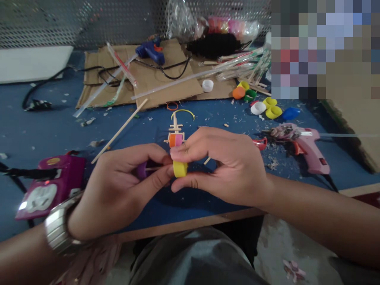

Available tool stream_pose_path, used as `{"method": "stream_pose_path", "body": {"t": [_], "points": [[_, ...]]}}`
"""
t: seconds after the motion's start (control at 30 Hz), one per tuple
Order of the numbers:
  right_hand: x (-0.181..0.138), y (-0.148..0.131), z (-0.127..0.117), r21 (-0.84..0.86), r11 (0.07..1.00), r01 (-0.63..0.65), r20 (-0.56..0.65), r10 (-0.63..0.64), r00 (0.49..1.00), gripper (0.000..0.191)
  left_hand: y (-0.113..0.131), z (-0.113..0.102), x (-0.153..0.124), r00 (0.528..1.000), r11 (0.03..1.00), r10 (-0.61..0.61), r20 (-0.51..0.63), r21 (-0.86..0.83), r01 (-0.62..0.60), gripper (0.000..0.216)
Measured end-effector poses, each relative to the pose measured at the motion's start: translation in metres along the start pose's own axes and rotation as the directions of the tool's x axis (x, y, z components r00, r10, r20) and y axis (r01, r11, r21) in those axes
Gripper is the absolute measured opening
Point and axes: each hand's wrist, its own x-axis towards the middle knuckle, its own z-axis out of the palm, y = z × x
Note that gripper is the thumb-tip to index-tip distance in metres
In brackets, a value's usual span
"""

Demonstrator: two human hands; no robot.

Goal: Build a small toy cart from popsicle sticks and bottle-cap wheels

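Yellow bottle cap (180,169) pinched by my right hand (225,166); left hand (124,186) grips purple cap (141,170) on a wooden skewer (154,168).

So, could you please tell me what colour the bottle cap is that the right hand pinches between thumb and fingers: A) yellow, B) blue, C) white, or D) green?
A: the right hand pinches a yellow cap on a thin wooden stick, with the left hand meeting it from the other side.
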Motion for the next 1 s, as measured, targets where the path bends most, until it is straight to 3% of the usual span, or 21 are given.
{"method": "stream_pose_path", "body": {"t": [0.13,0.4,0.5,0.6,0.8,0.9,1.0], "points": [[0.000,-0.001,-0.001,0.004,1.000,0.007,0.011,-0.007,1.000,0.024,0.001,-0.002,0.001,0.997,0.996,-0.055,0.047,-0.062,0.058,0.013],[0.000,-0.006,0.005,0.178,0.958,-0.224,-0.015,0.230,0.973,0.030,0.000,0.005,-0.008,0.975,0.972,0.199,-0.099,0.144,-0.184,0.010],[0.000,-0.005,0.005,0.141,0.972,-0.186,-0.019,0.191,0.981,0.030,0.000,0.004,-0.008,0.969,0.958,0.229,-0.092,0.197,-0.208,0.009],[0.000,-0.003,0.003,0.050,0.996,-0.068,-0.008,0.069,0.998,0.023,0.001,0.002,-0.006,0.981,0.976,0.186,-0.060,0.126,-0.178,0.009],[-0.001,0.000,-0.001,0.041,0.998,0.045,0.036,-0.046,0.998,0.017,0.007,-0.004,0.003,0.995,0.999,-0.037,0.092,-0.008,0.038,0.015],[-0.001,0.001,0.002,0.102,0.994,-0.022,0.004,0.022,1.000,0.024,0.007,-0.003,0.001,0.999,0.999,0.027,0.018,0.024,-0.028,0.012],[-0.002,0.002,0.008,0.242,0.954,-0.175,-0.015,0.184,0.983,0.035,0.007,-0.001,-0.005,0.987,0.978,0.154,-0.044,0.148,-0.146,0.013]]}}
